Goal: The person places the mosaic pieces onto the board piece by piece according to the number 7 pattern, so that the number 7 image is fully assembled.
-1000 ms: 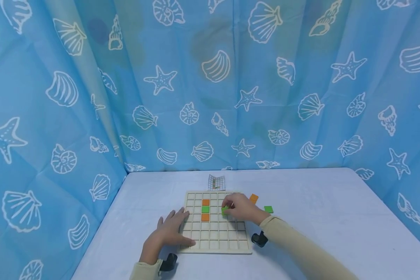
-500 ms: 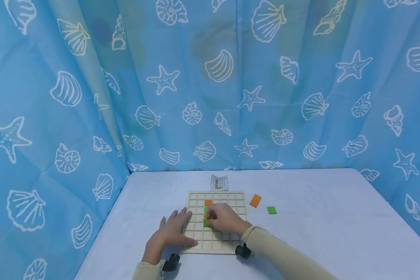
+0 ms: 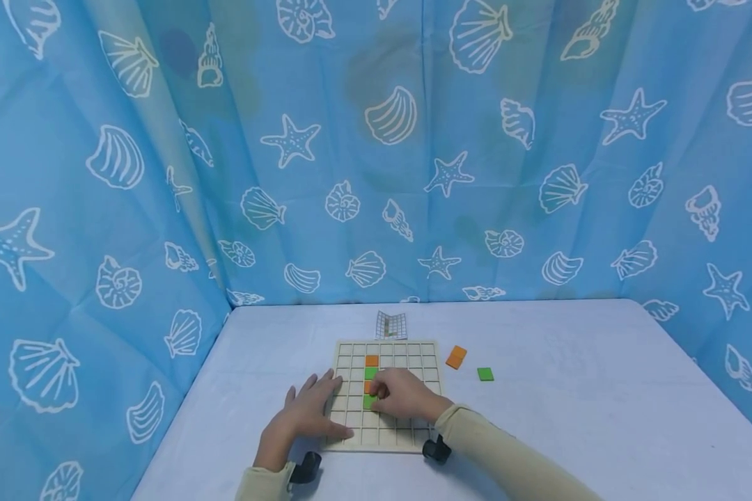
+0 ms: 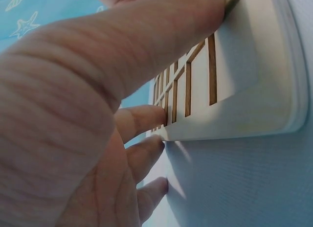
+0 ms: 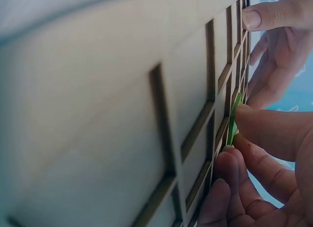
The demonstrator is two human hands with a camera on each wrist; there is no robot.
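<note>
Pinching a green tile (image 3: pixel 369 402) on the grid board (image 3: pixel 407 438)

Head: we see the right hand (image 3: pixel 403 394) at the tile's three o'clock, the left hand (image 3: pixel 307 414) spread on the board's nine o'clock side. Left wrist: fingertips (image 4: pixel 157 115) touch its edge. Right wrist: thumb and finger grasp the tile, its seating unclear.

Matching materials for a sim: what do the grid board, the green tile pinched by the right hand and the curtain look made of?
Grid board: probably wood, matte; pale face, browner rib edges in the wrist views.
Green tile: painted wood or plastic, can't tell; flat, even colour.
Curtain: seemingly fabric, smooth; loose folds, white shell print.
</note>
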